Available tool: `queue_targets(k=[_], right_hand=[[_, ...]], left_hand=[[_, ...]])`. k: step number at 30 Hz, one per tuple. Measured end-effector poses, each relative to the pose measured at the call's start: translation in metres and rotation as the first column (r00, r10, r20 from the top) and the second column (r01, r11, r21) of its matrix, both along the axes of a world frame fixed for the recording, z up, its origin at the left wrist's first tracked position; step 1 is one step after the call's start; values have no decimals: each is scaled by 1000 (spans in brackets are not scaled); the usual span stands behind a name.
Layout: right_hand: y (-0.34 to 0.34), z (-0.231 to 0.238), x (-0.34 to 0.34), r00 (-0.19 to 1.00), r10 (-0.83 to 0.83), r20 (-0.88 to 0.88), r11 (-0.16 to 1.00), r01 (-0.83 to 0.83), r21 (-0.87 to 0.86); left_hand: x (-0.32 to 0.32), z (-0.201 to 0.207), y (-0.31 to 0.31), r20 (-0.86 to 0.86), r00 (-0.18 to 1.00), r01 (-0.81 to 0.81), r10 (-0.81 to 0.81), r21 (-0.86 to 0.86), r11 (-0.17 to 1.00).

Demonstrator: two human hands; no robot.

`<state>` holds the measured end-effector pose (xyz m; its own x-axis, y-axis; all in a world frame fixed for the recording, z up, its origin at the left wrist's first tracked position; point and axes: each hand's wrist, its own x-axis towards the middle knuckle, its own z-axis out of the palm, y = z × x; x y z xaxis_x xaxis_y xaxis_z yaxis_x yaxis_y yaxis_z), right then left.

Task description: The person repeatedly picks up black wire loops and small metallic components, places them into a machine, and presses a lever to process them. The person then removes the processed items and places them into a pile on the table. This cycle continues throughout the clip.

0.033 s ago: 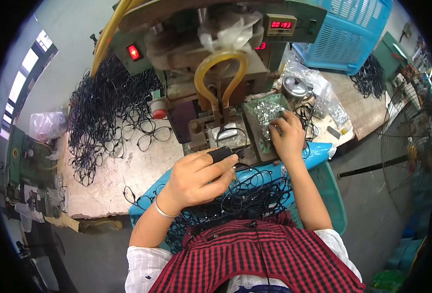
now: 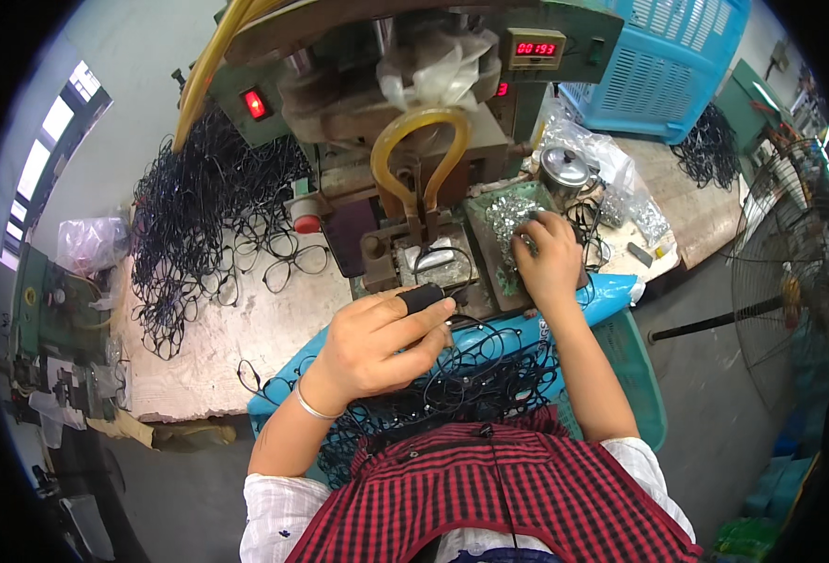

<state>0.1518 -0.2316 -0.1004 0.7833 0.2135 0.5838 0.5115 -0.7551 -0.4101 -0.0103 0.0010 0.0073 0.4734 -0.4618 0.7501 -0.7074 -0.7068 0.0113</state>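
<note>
My left hand, with a black sleeve on one finger, is closed in a pinch just in front of the press. Between its fingertips is a thin black cord, which loops onto the metal die block. To the right, the fingers of my right hand curl together over small silvery metal pieces in a green tray. What those fingertips hold is hidden. A yellow tube loop hangs over the die.
Black cords are heaped on the table at left. More looped cords lie on blue plastic across my lap. A lidded metal pot, a blue crate and a fan stand at right.
My right hand has shifted slightly left over the tray. The yellow loop on the press sits slightly lower. My left hand is nearly still.
</note>
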Motion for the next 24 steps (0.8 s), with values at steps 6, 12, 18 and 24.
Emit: queue_targets(k=[6, 12, 18, 24], right_hand=[[54, 15, 31, 998, 18, 68, 980, -4, -197], [1, -4, -2, 973, 84, 216, 994, -98, 54], [4, -15, 2, 903, 287, -319, 373, 201, 906], [30, 11, -1, 875, 401, -271, 493, 43, 869]], left_hand=[[-10, -3, -6, -16, 998, -69, 68, -53, 996], [-69, -49, 81, -67, 716, -612, 695, -539, 579], [-16, -70, 180, -275, 560, -811, 781, 11, 585], [33, -139, 194, -453, 299, -833, 840, 306, 462]])
